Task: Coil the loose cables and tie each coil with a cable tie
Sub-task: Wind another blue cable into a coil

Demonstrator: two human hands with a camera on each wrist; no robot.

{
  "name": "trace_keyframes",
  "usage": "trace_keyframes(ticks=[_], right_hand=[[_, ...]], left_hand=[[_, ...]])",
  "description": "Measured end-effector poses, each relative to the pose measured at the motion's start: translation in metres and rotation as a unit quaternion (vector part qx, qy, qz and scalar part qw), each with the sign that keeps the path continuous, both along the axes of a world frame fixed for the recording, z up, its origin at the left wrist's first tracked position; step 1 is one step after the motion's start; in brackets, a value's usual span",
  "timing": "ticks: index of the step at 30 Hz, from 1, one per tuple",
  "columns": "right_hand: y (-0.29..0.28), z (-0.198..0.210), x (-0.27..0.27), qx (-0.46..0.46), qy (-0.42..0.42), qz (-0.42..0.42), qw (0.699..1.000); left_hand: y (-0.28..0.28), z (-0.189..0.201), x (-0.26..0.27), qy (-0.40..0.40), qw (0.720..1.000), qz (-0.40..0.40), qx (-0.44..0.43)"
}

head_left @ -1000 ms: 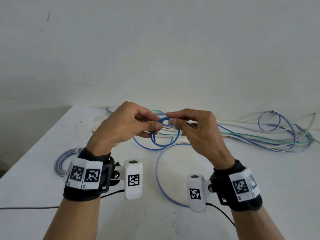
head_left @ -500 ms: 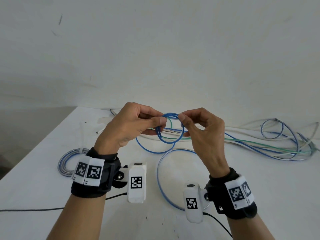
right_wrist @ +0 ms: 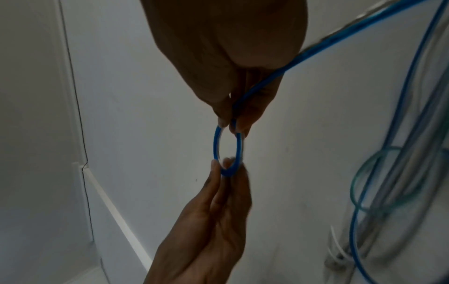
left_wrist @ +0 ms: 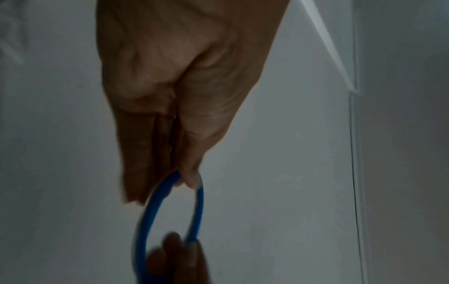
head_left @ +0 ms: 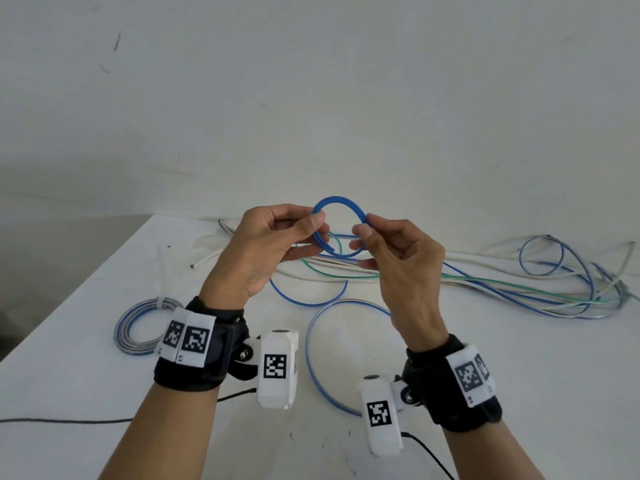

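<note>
A small loop of blue cable (head_left: pixel 339 201) hangs in the air above the white table (head_left: pixel 86 393). My left hand (head_left: pixel 317 226) pinches the loop's left side between thumb and forefinger. On the right side my right hand (head_left: pixel 364 225) pinches it too. The left wrist view shows the left hand (left_wrist: pixel 187 178) on the blue loop (left_wrist: pixel 197 211). In the right wrist view the right hand (right_wrist: pixel 230 123) holds the loop (right_wrist: pixel 239 149) from above and the left hand (right_wrist: pixel 228 169) from below. The cable's loose tail (head_left: pixel 310 355) curves across the table under my wrists.
A coiled grey-blue cable (head_left: pixel 130 336) with a white tie (head_left: pixel 161 301) lies at the left. Loose blue, green and white cables (head_left: pixel 554 292) are piled at the back right. A white cable end (head_left: pixel 207 259) lies near the left edge. Black wrist-camera cords (head_left: pixel 69 420) trail along the front.
Both hands have lifted the blue loop higher and a little away from me. The loop has widened between the two pinches.
</note>
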State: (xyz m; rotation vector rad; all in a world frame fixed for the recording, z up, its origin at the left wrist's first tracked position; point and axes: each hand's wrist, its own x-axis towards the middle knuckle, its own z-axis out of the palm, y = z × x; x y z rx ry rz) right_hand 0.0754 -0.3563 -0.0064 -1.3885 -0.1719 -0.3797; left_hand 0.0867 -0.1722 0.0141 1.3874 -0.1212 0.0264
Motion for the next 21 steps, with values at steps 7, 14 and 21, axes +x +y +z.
trace_keyframes(ticks=[7, 14, 21], right_hand=[[-0.022, 0.008, 0.001, -0.247, -0.043, 0.063, 0.966], [-0.016, 0.008, -0.002, -0.253, -0.072, 0.060, 0.963], [-0.017, 0.009, 0.002, -0.191, -0.078, 0.016, 0.978]], left_hand=[[-0.013, -0.001, -0.003, 0.002, 0.989, -0.087, 0.122], [-0.022, -0.004, -0.001, 0.004, 0.977, -0.092, 0.193], [-0.019, 0.001, 0.002, 0.022, 1.000, -0.011, 0.008]])
